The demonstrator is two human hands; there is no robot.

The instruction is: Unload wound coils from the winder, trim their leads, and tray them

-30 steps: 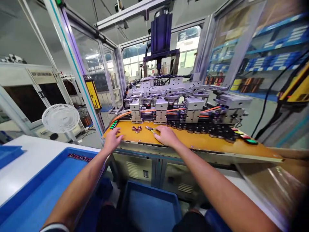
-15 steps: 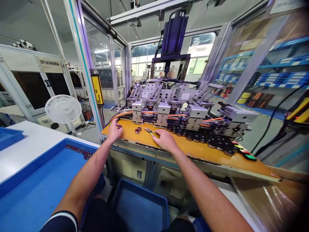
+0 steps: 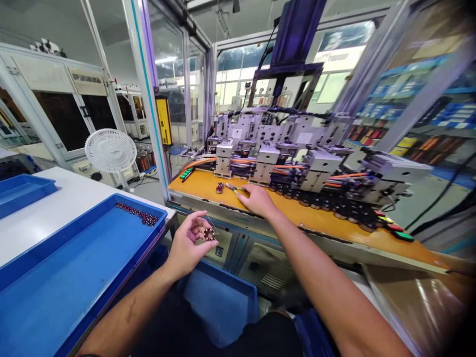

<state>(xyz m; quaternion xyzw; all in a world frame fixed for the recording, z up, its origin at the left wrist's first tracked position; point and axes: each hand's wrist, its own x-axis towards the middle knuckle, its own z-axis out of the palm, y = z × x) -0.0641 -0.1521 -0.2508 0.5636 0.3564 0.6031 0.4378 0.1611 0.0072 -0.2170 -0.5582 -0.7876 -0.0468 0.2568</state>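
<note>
My left hand is raised in front of the bench edge, its thumb and fingers closed around a small copper-wound stator. Thin loose wires stick out from that stator. Over the orange bench top, my right hand grips a pair of pliers, jaws pointing left. Just beyond the tips of the pliers sit small wound stators, close together on the bench; their exact number is hard to make out.
A winding machine with steel blocks and orange tubes stands behind the bench top. Black round parts line its front. At left, a blue tray holds a row of stators. Another blue tray lies below. A white fan stands behind.
My left hand has come back from the left part of the bench toward me, now with a stator in it. The right hand stays over the bench with the pliers. The view has shifted.
</note>
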